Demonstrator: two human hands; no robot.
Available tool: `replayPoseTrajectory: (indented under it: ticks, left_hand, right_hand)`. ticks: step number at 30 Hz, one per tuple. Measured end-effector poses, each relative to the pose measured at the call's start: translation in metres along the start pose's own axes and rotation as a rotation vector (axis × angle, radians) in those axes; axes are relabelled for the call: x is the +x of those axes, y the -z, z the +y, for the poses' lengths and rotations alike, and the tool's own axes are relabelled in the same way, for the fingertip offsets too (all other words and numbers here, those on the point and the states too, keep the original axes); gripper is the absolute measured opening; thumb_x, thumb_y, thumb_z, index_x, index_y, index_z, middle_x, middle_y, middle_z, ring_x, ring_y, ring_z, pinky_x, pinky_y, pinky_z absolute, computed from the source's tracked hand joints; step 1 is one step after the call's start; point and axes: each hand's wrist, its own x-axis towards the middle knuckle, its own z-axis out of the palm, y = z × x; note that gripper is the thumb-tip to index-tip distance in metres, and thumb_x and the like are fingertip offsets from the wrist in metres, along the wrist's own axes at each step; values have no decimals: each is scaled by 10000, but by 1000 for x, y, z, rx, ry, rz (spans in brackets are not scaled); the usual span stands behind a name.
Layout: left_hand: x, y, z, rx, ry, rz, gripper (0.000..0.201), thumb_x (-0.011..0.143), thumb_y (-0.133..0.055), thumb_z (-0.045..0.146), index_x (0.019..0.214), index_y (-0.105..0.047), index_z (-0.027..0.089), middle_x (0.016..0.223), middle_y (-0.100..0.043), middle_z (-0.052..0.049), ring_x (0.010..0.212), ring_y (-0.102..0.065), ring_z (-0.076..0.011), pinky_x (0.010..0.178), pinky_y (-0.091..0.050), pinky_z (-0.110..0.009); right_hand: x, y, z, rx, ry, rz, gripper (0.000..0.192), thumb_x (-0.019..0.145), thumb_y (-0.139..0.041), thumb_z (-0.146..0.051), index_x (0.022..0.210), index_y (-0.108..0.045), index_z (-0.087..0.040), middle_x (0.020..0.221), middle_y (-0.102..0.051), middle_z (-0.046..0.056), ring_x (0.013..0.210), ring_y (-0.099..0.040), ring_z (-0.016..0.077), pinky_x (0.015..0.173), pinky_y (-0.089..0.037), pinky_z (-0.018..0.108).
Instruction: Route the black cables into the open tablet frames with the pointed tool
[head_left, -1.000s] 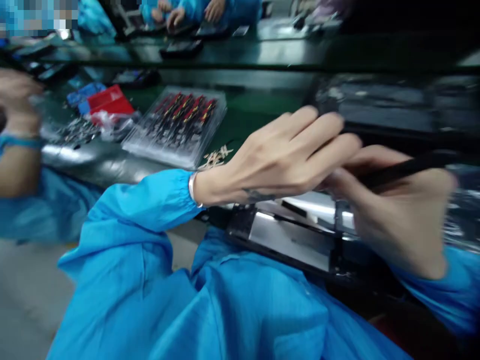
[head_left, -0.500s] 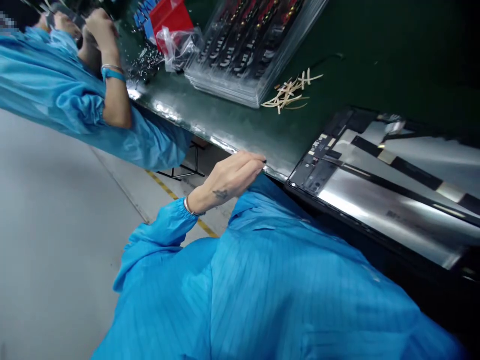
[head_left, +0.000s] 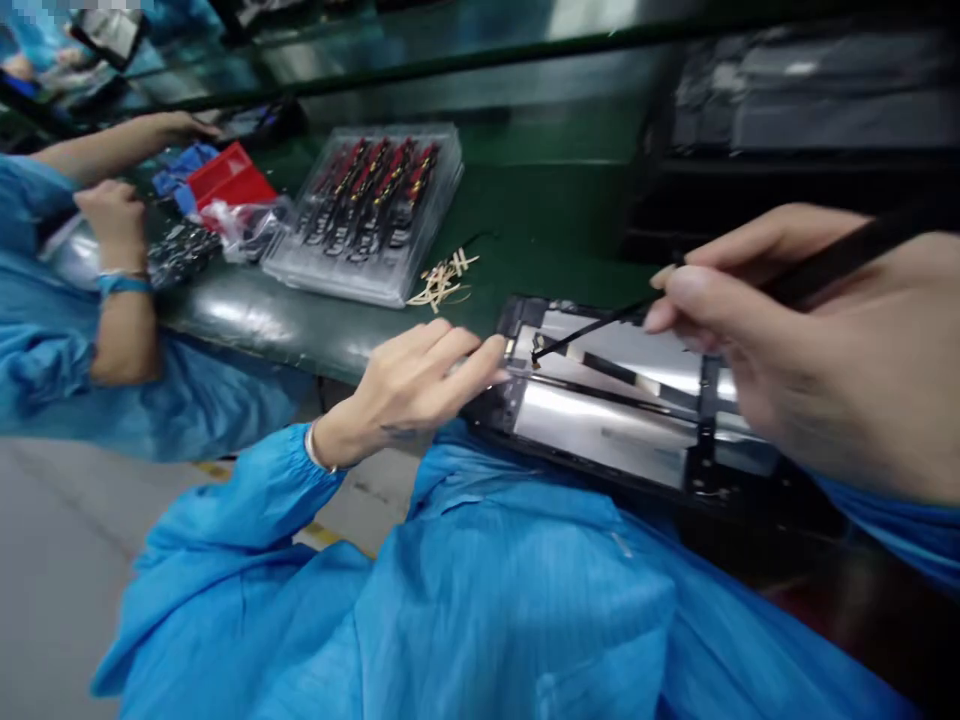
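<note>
An opened tablet (head_left: 600, 425), with silver battery plates and dark flex strips, lies at the bench's front edge. My left hand (head_left: 420, 380) is at its left end, fingers closed together and fingertips at the frame; what they pinch, if anything, is hidden. My right hand (head_left: 810, 330) is above the tablet's right part, closed on slim black tweezers (head_left: 600, 325) held like a pen. Their thin tip reaches down to a small gold-coloured connector (head_left: 535, 364) near the tablet's left end, close to my left fingertips. Blur hides whether the tip grips it.
Stacked clear trays (head_left: 337, 275) hold red and black parts. Pale strips (head_left: 442, 280) lie beside them. A red bin (head_left: 232, 180) and a plastic bag (head_left: 244, 225) stand near a co-worker's arm (head_left: 124, 310) at left. Dark stacked devices (head_left: 810, 110) are at the back right.
The view has swung up and right. My right hand has come into view with the tweezers over the tablet. My left hand has moved from the bench edge to the tablet's left end.
</note>
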Motion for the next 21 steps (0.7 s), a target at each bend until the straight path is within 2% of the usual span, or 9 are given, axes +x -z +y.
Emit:
replayPoseTrajectory:
  ticks: [3, 5, 7, 10, 12, 15, 18, 21]
  left_hand:
    - [61, -17, -2, 92, -70, 141, 299, 1052, -563, 385, 889, -675, 160, 667, -577, -26, 617, -541, -174, 542, -332, -333]
    - [91, -26, 0, 89, -66, 147, 380, 1081, -477, 350, 780, -637, 184, 609, -493, -17, 604, -514, -173, 543, -262, -339]
    - [109, -31, 1, 18, -30, 102, 429, 1092, -402, 279, 725, -604, 189, 575, -434, -10, 577, -475, -161, 544, -218, -340]
    - [116, -36, -4, -124, 40, 13, 449, 1084, -365, 230, 691, -577, 189, 571, -418, -7, 566, -438, -147, 549, -215, -343]
    - [112, -38, -10, -237, 92, 37, 405, 1078, -412, 251, 728, -605, 183, 601, -474, -1, 578, -445, -128, 556, -258, -322]
    - [105, -40, -18, -540, 255, 133, 281, 1053, -558, 311, 836, -677, 178, 649, -557, 23, 566, -451, -85, 544, -308, -263]
    - [101, -39, -20, -845, 446, 166, 235, 1008, -667, 338, 835, -722, 189, 638, -568, 40, 550, -441, -65, 506, -294, -239]
    - [99, -37, -17, -953, 557, 140, 241, 998, -683, 365, 839, -752, 198, 642, -589, 35, 558, -448, -70, 499, -297, -241]
  right_hand:
    - [4, -4, -1, 47, 21, 41, 132, 883, -792, -239, 778, -725, -197, 709, -703, 23, 581, -569, 126, 524, -381, 303]
    - [5, -5, 3, 90, -1, 50, 137, 892, -785, -250, 778, -719, -212, 705, -698, 11, 572, -537, 117, 531, -378, 301]
    - [6, -4, 7, 115, -19, 45, 134, 899, -778, -258, 782, -721, -224, 682, -673, -8, 578, -548, 115, 537, -396, 290]
    - [8, -2, 13, 137, -11, 27, 122, 914, -766, -287, 808, -729, -240, 698, -664, -18, 641, -615, 132, 584, -456, 290]
    - [11, -1, 16, 107, 19, 27, 122, 944, -736, -349, 864, -742, -257, 774, -699, -8, 715, -647, 151, 655, -497, 309]
    - [16, -1, 21, -16, 50, -38, 180, 948, -720, -434, 936, -768, -261, 871, -736, 13, 784, -657, 172, 694, -507, 325]
    - [19, -2, 26, -77, 73, -127, 208, 910, -757, -454, 887, -768, -248, 835, -729, 14, 740, -631, 170, 636, -471, 316]
    - [19, -2, 29, -82, 127, -96, 182, 925, -747, -409, 829, -751, -254, 761, -692, 4, 699, -593, 165, 621, -434, 327]
